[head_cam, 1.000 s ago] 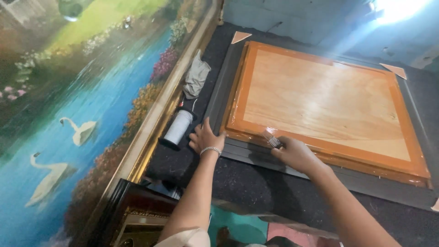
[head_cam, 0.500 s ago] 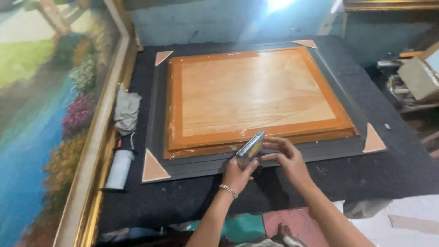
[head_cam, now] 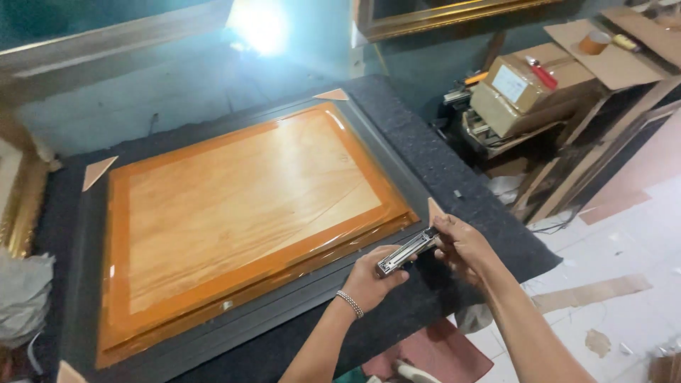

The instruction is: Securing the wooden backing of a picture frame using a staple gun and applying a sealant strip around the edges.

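Both hands, left hand (head_cam: 370, 278) and right hand (head_cam: 462, 245), grip a metal stapler (head_cam: 407, 251) clenched between them above the desk (head_cam: 454, 170) edge, beside the picture frame (head_cam: 241, 206), cardboard boxes (head_cam: 528, 89) well apart.

A picture-framing workshop: a padded worktable (head_cam: 468, 177) bears a face-down frame (head_cam: 241, 213), gilt frames (head_cam: 440, 14) lean on walls, cardboard boxes (head_cam: 525, 92) crowd shelves.

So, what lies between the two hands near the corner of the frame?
In the head view, a metal stapler spans the gap: the left hand holds its near end, the right hand its far end, above the dark frame.
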